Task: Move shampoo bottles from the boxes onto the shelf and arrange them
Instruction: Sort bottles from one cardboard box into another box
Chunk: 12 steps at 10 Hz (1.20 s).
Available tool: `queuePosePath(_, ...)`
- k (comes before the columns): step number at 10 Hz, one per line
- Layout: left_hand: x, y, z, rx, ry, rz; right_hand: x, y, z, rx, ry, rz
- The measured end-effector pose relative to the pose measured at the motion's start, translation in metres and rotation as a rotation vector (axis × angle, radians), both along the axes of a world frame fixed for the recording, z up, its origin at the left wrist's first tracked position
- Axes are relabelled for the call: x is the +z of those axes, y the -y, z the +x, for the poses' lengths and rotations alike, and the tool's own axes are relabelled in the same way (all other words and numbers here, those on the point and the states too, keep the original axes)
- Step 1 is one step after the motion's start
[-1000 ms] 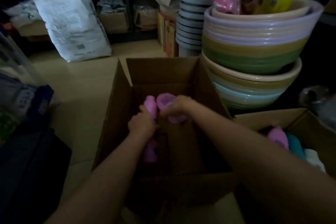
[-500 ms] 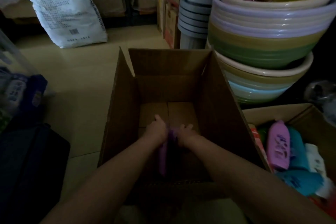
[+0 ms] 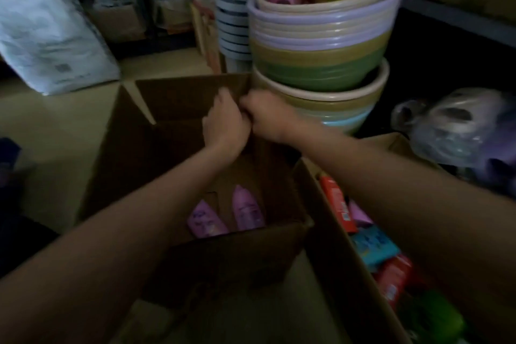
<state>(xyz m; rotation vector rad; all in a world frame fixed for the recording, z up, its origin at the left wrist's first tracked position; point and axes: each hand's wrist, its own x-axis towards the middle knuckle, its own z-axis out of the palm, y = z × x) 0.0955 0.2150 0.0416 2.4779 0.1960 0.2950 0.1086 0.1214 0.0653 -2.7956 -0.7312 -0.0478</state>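
Bottles (image 3: 233,216): two pink ones are lying on the floor of the open box (image 3: 178,109), near its front wall, tops pointing away. Nobody is holding them. Both hands are sitting high at the box's far right corner, touching each other. Left hand (image 3: 223,123) is resting against the far wall, fingers curled; right hand (image 3: 268,116) is closing at the corner edge. Frame is dim and blurred, so I cannot tell whether the fingers are pinching cardboard or just bunching together. Second box (image 3: 329,232) of mixed packets is sitting just to the right, stacked basins (image 3: 321,45) behind. No shelf space showing here. Step looks like handling the box itself, not lifting stock. Next move is calling for a reach down to grasp a bottle.
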Motion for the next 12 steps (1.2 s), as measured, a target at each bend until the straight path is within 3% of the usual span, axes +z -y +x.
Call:
queuePosePath(1, 0.035, 0.066, 0.004, -0.052, 0.159, -0.101, 0.030, 0.077, 0.004, -0.197, 0.184, 0.178)
queuePosePath(2, 0.033, 0.147, -0.016, -0.269, 0.192, 0.015, 0.003, 0.167, -0.013, -0.494, 0.145, 0.120)
queuePosePath(4, -0.050, 0.258, -0.074, -0.611, -0.027, 0.182, -0.091, 0.281, -0.085, -0.697, -0.328, -0.058)
queuePosePath(5, -0.090, 0.275, -0.088, -0.675, -0.162, 0.181, -0.134, 0.317, -0.109, -0.660, -0.685, -0.314)
queuePosePath(6, -0.112, 0.286, -0.094, -0.736, -0.280, 0.190, -0.167, 0.337, -0.132, -0.697, -1.098, -0.340)
queuePosePath(7, -0.121, 0.296, -0.096, -0.774, -0.384, 0.142, -0.196, 0.337, -0.150, -0.636, -1.290, -0.235)
queuePosePath(8, -0.129, 0.302, -0.097, -0.881, -0.612, 0.143, -0.194, 0.335, -0.145, -0.552, -1.312, -0.081)
queuePosePath(9, -0.143, 0.299, -0.100, -0.936, -0.798, 0.387, -0.165, 0.337, -0.123, -0.496, -1.178, 0.071)
queuePosePath(10, -0.163, 0.285, -0.097, -0.855, -0.763, 0.541, -0.152, 0.345, -0.109, -0.485, -1.154, 0.145)
queuePosePath(11, -0.173, 0.277, -0.091, -0.755, -0.775, 0.514, -0.144, 0.360, -0.100, -0.496, -1.014, 0.220)
queuePosePath(12, -0.186, 0.273, -0.092, -0.694, -0.720, 0.503, -0.135, 0.372, -0.077, -0.593, -0.742, 0.321)
